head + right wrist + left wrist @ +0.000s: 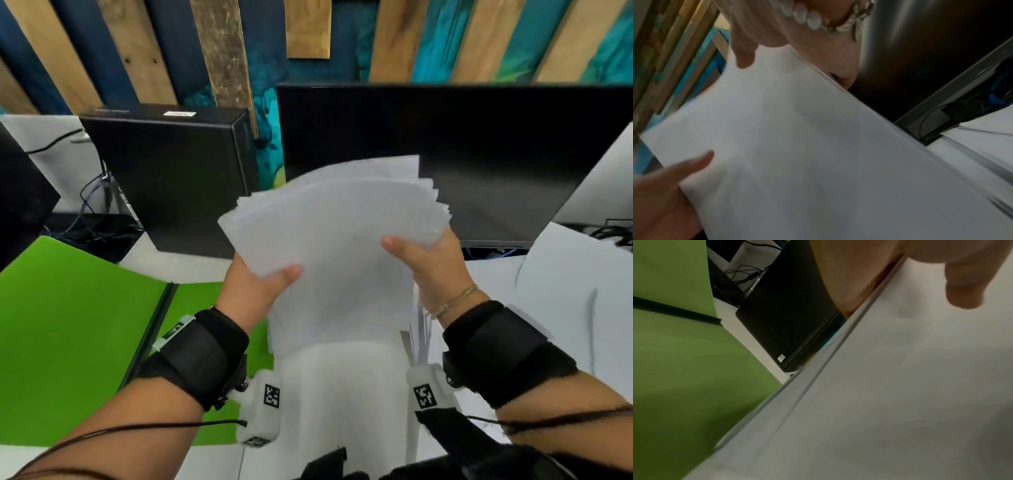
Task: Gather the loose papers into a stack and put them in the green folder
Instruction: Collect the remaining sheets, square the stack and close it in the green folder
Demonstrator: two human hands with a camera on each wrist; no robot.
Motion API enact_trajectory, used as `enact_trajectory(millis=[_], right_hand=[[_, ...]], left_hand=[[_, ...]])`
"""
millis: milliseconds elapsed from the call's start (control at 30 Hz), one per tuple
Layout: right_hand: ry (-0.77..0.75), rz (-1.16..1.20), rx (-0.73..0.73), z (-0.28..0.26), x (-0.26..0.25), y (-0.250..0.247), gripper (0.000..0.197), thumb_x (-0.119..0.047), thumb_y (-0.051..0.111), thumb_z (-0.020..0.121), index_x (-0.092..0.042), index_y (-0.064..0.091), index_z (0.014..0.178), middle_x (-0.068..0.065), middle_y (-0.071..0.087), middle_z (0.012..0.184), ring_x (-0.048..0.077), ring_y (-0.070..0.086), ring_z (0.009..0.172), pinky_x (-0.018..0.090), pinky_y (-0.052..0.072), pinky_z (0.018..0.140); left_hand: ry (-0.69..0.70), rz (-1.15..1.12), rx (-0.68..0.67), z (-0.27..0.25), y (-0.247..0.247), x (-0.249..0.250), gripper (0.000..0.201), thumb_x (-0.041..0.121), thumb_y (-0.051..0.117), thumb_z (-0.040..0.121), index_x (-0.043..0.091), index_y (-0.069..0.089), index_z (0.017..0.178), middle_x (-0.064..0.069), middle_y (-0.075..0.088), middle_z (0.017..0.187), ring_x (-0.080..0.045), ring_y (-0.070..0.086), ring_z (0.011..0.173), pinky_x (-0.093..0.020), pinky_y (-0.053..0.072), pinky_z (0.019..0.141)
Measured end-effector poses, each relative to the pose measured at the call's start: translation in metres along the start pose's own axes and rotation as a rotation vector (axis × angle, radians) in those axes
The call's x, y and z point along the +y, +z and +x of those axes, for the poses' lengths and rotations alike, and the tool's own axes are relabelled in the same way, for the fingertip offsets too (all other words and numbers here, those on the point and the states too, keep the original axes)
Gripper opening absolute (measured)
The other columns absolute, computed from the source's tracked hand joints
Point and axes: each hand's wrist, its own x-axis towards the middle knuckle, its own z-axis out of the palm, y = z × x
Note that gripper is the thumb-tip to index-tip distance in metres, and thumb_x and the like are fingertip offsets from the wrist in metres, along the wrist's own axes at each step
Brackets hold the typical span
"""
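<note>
White worktop (565, 274) spreads below me, bounded at the back by a wall of wood planks (222, 51) on blue-green paint. Against that wall stand a dark monitor (479, 154) on my right and a black computer case (171, 178) on my left, leaving little room behind. Lying open and flat at my left is the green folder (68, 325), its dark spine running diagonally. Raised between folder and monitor, the stack of papers (335, 240) is fanned, its edges uneven. My left hand (253, 291) grips its lower left corner, thumb on top; my right hand (428, 263) grips the right edge likewise, the fingers behind hidden.
</note>
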Motion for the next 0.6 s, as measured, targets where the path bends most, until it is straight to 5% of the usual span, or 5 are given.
enact_trajectory(millis=[100,200,333,433,600], right_hand=[[0.027,0.023,0.033,-0.008,0.0,-0.01,0.074,-0.044,0.087,0.043,-0.029,0.05,0.105,-0.001,0.064,0.103,0.013,0.067,0.09,0.028,0.056,0.073],[0.035,0.055,0.06,-0.011,0.0,-0.014,0.087,-0.061,0.086,0.03,-0.033,0.048,0.103,0.001,0.063,0.105,0.017,0.066,0.092,0.031,0.057,0.073],[0.027,0.055,0.087,-0.015,0.002,-0.014,0.064,-0.043,0.078,0.044,-0.034,0.046,0.099,0.0,0.061,0.102,0.021,0.064,0.091,0.036,0.057,0.075],[0.053,0.069,0.115,-0.021,0.006,-0.013,0.075,-0.053,0.083,0.037,-0.036,0.046,0.1,0.0,0.062,0.103,0.022,0.064,0.092,0.042,0.057,0.078],[0.044,0.141,0.244,-0.022,0.0,-0.005,0.052,-0.062,0.065,0.047,-0.031,0.052,0.088,-0.009,0.062,0.08,0.011,0.061,0.073,0.031,0.053,0.064]], left_hand=[[0.005,-0.004,-0.023,0.004,0.008,0.007,0.084,0.03,0.08,0.049,0.008,0.051,0.125,-0.008,0.063,0.12,-0.019,0.062,0.111,-0.039,0.051,0.095],[0.019,-0.058,-0.005,0.005,0.015,0.008,0.089,0.03,0.083,0.044,0.011,0.046,0.123,-0.003,0.062,0.115,-0.015,0.062,0.105,-0.028,0.054,0.086],[0.028,-0.248,0.09,0.005,0.02,0.021,0.045,0.04,0.069,0.054,0.025,0.053,0.093,0.005,0.058,0.087,0.005,0.061,0.069,-0.012,0.049,0.06],[0.051,-0.182,0.165,0.009,0.022,0.029,0.01,0.032,0.051,0.085,0.03,0.055,0.077,0.012,0.055,0.076,0.01,0.055,0.064,-0.007,0.042,0.065],[-0.007,-0.23,0.303,0.014,0.029,0.04,0.003,0.025,0.068,0.069,0.025,0.066,0.067,-0.007,0.067,0.082,-0.02,0.061,0.077,-0.039,0.052,0.078]])
